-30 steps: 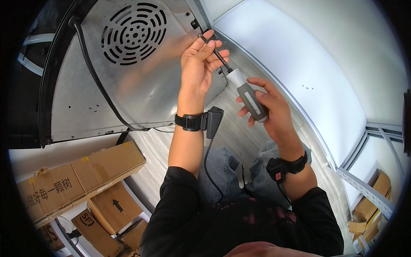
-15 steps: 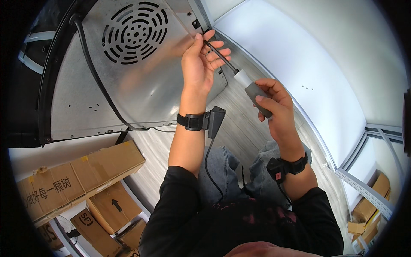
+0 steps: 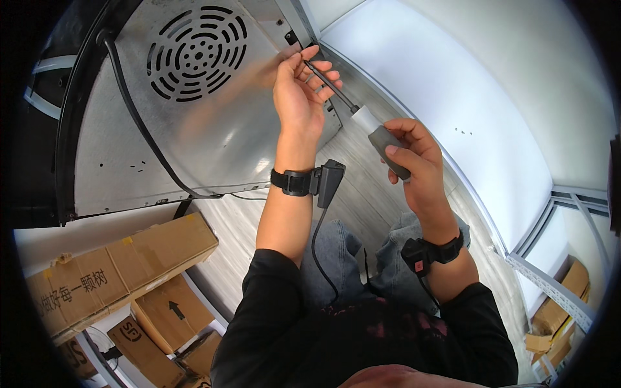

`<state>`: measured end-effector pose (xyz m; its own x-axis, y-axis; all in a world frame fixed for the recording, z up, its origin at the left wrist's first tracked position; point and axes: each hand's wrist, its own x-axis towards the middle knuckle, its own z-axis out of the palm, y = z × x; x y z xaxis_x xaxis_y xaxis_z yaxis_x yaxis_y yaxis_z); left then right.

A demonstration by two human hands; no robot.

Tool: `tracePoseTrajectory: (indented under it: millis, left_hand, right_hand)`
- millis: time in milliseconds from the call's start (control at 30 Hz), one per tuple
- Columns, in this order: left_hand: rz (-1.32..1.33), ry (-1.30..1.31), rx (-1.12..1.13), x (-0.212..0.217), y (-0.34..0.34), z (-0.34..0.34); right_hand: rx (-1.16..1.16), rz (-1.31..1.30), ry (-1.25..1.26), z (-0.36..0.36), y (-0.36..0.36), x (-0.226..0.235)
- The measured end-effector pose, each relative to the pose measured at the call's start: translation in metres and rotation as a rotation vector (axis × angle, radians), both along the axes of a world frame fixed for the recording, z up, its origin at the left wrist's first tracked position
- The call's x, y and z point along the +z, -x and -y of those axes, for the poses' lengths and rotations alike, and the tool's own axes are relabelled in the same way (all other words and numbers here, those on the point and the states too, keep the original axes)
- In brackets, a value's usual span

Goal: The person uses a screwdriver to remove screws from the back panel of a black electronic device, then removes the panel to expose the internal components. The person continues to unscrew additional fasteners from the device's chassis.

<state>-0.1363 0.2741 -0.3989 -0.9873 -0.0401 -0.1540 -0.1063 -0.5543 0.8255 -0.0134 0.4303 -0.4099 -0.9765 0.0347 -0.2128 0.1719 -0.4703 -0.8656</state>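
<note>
Nearest, at the lower edge: black sleeves, jeans (image 3: pixel 336 258) over the knees, a black strap on each wrist, the left one carrying a small black box (image 3: pixel 328 182) with a cable hanging from it. Cardboard boxes (image 3: pixel 123 265) stacked low on the left, on a pale plank floor.

Farther up, right hand (image 3: pixel 414 161) closed around the grey handle of a screwdriver (image 3: pixel 362 123), fingers wrapped, thumb on top. Long axis of the tool slanting from lower right to upper left, thin dark shaft running up and away from that hand toward the left hand (image 3: pixel 299 90). Left hand raised higher and farther off, fingers loosely curled around the shaft near its tip, steadying it; whether anything small is pinched there, impossible to tell.

Beyond both hands, the grey metal back panel (image 3: pixel 213 136) of an appliance, tip of the shaft meeting it near the upper right corner, just beside a small dark fitting (image 3: pixel 292 37). Left hand nearer the panel, right hand well back on the handle. Round vent grille (image 3: pixel 197 53) to the left of the hands, and a black cord (image 3: pixel 139 123) curving down across the panel. White wall (image 3: pixel 491 90) behind, to the right.
</note>
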Motion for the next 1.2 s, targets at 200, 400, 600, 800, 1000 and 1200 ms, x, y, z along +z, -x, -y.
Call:
tracePoseTrajectory:
  millis: [200,400,600,800,1000,1200]
  left_hand:
    - [0.046,-0.063,0.006,0.002,0.000,0.002]
    - [0.030,-0.152,-0.094,-0.010,0.003,0.008]
    - [0.145,-0.051,-0.155,-0.037,0.004,-0.026]
    - [0.262,0.147,-0.369,-0.091,-0.003,-0.112]
    - [0.063,0.590,-0.554,-0.198,-0.013,-0.221]
    - [-0.512,1.228,-0.397,-0.291,-0.022,-0.267]
  right_hand:
    - [-0.003,-0.006,-0.016,-0.004,-0.001,0.001]
    - [-0.008,-0.006,-0.096,-0.017,-0.003,0.007]
    - [-0.078,0.094,-0.126,-0.078,-0.015,0.027]
    - [-0.155,0.023,-0.232,-0.185,-0.012,0.015]
    - [-0.410,0.109,-0.256,-0.243,-0.031,-0.070]
    - [-0.570,0.244,-0.159,-0.258,-0.075,-0.152]
